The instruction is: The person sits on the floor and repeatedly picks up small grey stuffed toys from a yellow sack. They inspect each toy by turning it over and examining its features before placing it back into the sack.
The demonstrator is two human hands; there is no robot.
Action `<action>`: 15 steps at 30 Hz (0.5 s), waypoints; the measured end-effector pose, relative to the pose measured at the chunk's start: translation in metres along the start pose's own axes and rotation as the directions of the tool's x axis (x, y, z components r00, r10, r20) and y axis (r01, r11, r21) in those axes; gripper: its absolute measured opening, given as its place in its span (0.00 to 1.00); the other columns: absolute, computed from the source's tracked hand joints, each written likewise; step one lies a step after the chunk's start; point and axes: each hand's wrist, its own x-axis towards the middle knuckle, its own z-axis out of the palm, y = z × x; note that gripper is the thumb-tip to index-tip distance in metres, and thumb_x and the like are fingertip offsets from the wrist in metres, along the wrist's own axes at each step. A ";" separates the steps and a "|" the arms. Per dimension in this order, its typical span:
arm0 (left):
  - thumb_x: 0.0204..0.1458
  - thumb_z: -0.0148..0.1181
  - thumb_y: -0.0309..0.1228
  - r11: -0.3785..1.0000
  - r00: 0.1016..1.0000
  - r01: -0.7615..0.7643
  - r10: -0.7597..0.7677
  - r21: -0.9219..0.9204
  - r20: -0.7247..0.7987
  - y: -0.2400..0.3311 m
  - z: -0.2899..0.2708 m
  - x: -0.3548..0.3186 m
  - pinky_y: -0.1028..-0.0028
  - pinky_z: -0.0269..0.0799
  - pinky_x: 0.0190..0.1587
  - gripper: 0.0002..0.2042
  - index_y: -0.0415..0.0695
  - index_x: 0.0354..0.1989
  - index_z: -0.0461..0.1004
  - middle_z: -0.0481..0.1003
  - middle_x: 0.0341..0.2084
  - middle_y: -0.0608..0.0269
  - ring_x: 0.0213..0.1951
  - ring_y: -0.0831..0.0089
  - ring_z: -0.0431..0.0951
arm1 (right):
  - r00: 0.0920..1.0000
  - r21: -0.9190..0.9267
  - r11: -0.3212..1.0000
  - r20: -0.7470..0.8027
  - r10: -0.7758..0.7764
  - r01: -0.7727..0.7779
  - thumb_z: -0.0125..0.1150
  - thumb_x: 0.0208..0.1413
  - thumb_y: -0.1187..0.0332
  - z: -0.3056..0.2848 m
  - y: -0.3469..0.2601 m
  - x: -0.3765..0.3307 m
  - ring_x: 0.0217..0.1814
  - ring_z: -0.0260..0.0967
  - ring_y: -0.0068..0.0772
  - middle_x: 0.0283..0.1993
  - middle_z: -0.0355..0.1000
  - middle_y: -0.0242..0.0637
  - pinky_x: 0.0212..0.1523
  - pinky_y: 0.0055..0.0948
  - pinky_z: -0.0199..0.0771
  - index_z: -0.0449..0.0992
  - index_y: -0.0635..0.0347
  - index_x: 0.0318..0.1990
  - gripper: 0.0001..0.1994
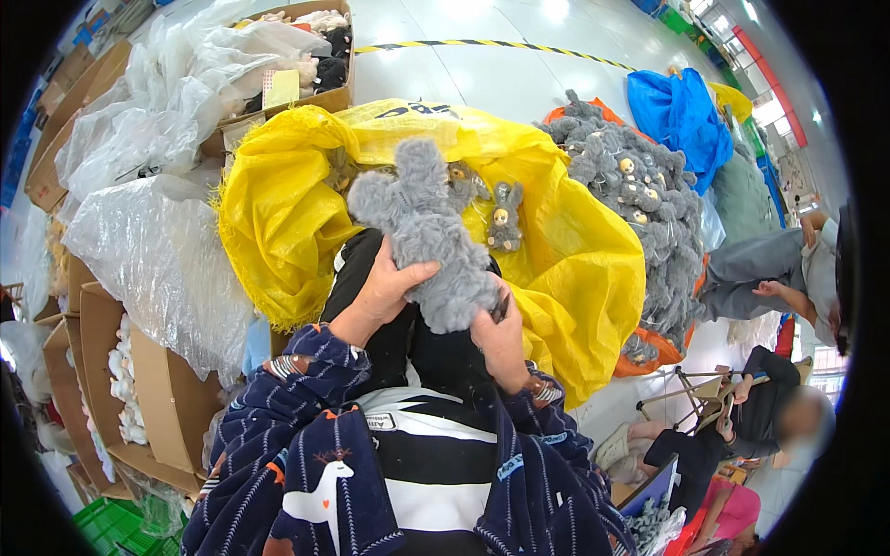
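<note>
- Looking down from the head camera, you have the grey plush toy (428, 236) up over your lap, above the open yellow sack (565, 269). Your left hand (382, 295) wraps its lower left side, thumb across the fur; your right hand (501, 338) closes on its lower right edge, with a small dark object I cannot identify against the palm.
- Both grips sit low on the toy, so the top-heavy head and limbs could flop and twist free of your fingers.
- A dropped toy would likely fall among the small grey toys (506, 215) in the sack and get mixed up.
- The heap of grey plush toys (640, 199) on your right leans near the sack's rim; a nudge could spill it.
</note>
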 end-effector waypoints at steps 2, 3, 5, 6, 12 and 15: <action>0.44 0.61 0.22 0.994 0.996 -0.073 0.076 0.077 -0.037 -0.003 0.002 -0.004 0.67 0.62 0.54 0.31 0.40 0.56 0.54 0.66 0.48 0.58 0.50 0.68 0.67 | 0.992 -0.105 0.987 0.031 -0.121 0.123 0.49 0.45 0.77 0.004 0.007 -0.002 0.35 0.61 0.17 0.41 0.63 0.33 0.34 0.16 0.63 0.59 0.64 0.53 0.23; 0.44 0.61 0.22 0.988 0.994 -0.098 0.102 0.115 -0.029 -0.005 0.001 -0.004 0.68 0.62 0.53 0.31 0.40 0.57 0.53 0.66 0.48 0.58 0.50 0.69 0.67 | 0.982 -0.164 0.968 0.047 -0.183 0.188 0.48 0.44 0.79 0.006 0.007 -0.001 0.40 0.62 0.19 0.43 0.62 0.35 0.40 0.18 0.64 0.58 0.64 0.53 0.24; 0.44 0.61 0.22 0.984 0.992 -0.118 0.123 0.132 -0.029 -0.008 -0.001 -0.004 0.68 0.63 0.53 0.30 0.40 0.57 0.53 0.66 0.48 0.58 0.49 0.69 0.67 | 0.985 -0.146 0.975 0.071 -0.159 0.168 0.48 0.42 0.79 0.005 0.011 -0.006 0.45 0.60 0.21 0.44 0.61 0.35 0.46 0.20 0.61 0.59 0.64 0.51 0.24; 0.44 0.60 0.22 0.988 0.992 -0.112 0.117 0.110 -0.037 -0.010 -0.002 -0.003 0.68 0.63 0.52 0.30 0.41 0.56 0.54 0.66 0.47 0.58 0.49 0.69 0.68 | 0.986 -0.141 0.977 0.075 -0.148 0.158 0.48 0.41 0.79 0.004 0.013 -0.010 0.47 0.59 0.22 0.45 0.61 0.36 0.49 0.21 0.60 0.60 0.64 0.51 0.24; 0.54 0.53 0.33 0.984 0.965 0.125 -0.091 0.127 -0.248 -0.006 -0.004 0.004 0.73 0.66 0.48 0.19 0.40 0.52 0.61 0.70 0.44 0.61 0.45 0.73 0.70 | 0.986 -0.043 0.998 0.163 -0.038 0.046 0.49 0.38 0.77 -0.002 0.001 -0.007 0.49 0.56 0.23 0.44 0.59 0.34 0.51 0.21 0.56 0.62 0.63 0.48 0.23; 0.56 0.48 0.40 0.945 0.920 0.285 -0.222 0.160 -0.323 -0.002 -0.005 0.014 0.75 0.65 0.48 0.20 0.40 0.52 0.62 0.70 0.44 0.61 0.45 0.73 0.70 | 0.979 -0.165 0.972 0.149 -0.141 0.166 0.47 0.41 0.78 -0.014 0.009 0.003 0.41 0.60 0.21 0.40 0.61 0.31 0.42 0.19 0.61 0.62 0.62 0.49 0.22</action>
